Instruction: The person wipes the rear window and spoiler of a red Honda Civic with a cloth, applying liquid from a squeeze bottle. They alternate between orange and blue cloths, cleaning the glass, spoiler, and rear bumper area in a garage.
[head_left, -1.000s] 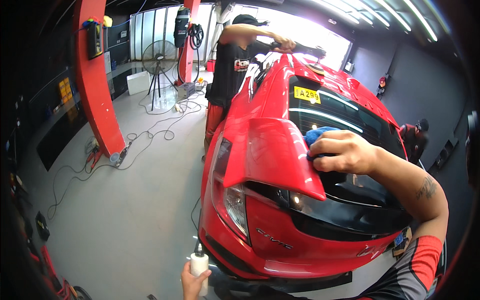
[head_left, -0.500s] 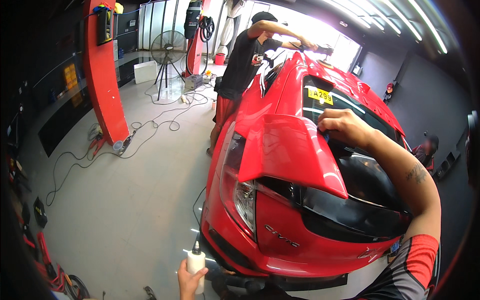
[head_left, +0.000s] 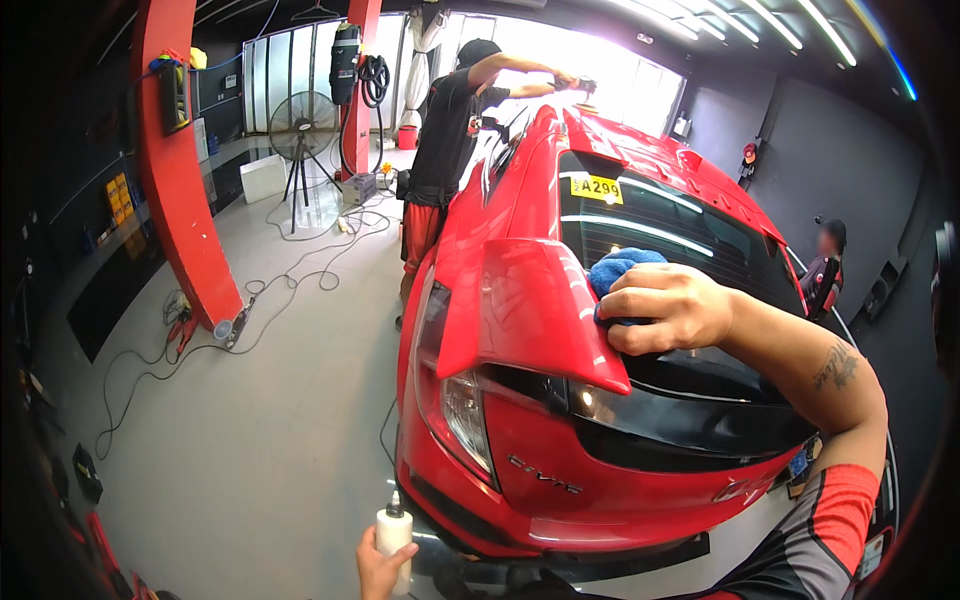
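Cloth (head_left: 622,266), one: blue, plush; is bunching beneath the fingers of the right hand (head_left: 668,308) and is meeting the edge of the spoiler. Spoiler (head_left: 530,312), one: glossy red, broad; is spanning the upper rear of the red car (head_left: 570,515) and is reflecting pale streaks along its edge. Bottle (head_left: 396,535), one: cream-white, cylindrical, dark-collared; is standing nearly upright in the left hand (head_left: 378,570), its pale nozzle pointing upward.
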